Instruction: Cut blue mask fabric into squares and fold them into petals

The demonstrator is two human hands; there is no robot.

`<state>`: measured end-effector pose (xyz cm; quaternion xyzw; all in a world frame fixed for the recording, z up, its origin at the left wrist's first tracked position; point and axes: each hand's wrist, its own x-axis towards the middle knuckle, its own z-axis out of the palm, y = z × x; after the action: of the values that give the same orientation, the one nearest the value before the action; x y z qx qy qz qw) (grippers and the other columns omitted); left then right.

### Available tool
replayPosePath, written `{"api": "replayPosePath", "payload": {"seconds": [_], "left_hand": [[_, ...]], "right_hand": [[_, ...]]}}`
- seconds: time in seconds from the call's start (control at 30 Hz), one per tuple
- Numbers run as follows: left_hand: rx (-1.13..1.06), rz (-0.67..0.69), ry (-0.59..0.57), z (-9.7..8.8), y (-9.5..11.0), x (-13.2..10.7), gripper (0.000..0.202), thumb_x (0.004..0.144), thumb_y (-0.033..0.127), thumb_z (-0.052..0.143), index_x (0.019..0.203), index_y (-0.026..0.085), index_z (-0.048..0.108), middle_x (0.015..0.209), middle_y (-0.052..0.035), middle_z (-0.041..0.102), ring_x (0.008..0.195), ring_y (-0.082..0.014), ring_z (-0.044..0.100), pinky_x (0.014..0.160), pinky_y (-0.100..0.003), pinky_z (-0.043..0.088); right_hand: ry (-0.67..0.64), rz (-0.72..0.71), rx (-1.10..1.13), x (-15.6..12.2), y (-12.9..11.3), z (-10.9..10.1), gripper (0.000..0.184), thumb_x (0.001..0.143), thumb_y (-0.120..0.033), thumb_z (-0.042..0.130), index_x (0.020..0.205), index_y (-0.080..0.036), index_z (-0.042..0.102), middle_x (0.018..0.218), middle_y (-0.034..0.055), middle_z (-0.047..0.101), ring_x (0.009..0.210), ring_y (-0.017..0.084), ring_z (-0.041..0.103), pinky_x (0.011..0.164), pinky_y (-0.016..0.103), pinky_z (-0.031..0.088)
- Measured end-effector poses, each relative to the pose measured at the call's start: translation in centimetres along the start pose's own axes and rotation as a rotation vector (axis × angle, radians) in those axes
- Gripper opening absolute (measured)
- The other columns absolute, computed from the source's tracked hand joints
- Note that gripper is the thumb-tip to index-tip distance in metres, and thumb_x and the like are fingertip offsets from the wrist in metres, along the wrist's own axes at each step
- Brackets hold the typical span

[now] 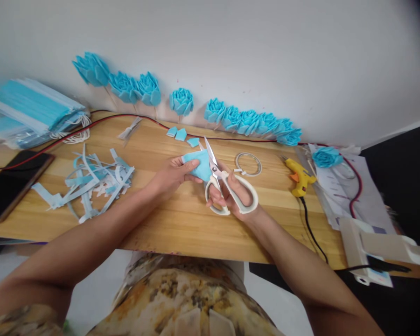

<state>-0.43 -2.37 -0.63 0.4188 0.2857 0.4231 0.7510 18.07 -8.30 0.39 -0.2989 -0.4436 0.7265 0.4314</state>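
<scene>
My left hand (180,171) pinches a folded piece of blue fabric (203,164) between thumb and fingers, above the middle of the wooden table. In my right hand (236,189) are white-handled scissors (249,198), my fingers through the loops. Their blades are parted and point away from me, at the right edge of the blue piece. Whether the fabric lies between both blades is hard to make out. Just beyond the blades lie a few small cut blue pieces (181,135).
Blue fabric flowers (182,101) on sticks lean along the wall. Left are stacked face masks (38,105), a phone (16,182) and a heap of strip offcuts (94,179). Right are a tape roll (248,164), a yellow glue gun (298,177) and a power strip (353,247) with cords.
</scene>
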Motion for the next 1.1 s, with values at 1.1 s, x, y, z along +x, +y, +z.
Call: {"api": "replayPosePath", "payload": {"seconds": [1.1], "left_hand": [[0.069, -0.074, 0.091, -0.3, 0.5, -0.3, 0.025, 0.071, 0.036, 0.083, 0.082, 0.015, 0.073, 0.073, -0.0011, 0.075, 0.062, -0.0128, 0.069, 0.056, -0.021, 0.057]], "right_hand": [[0.646, 0.265, -1.777, -2.3, -7.3, -12.1, 0.064, 0.079, -0.028, 0.068, 0.14, -0.017, 0.054, 0.109, 0.017, 0.074, 0.095, 0.034, 0.069, 0.079, 0.045, 0.053]]}}
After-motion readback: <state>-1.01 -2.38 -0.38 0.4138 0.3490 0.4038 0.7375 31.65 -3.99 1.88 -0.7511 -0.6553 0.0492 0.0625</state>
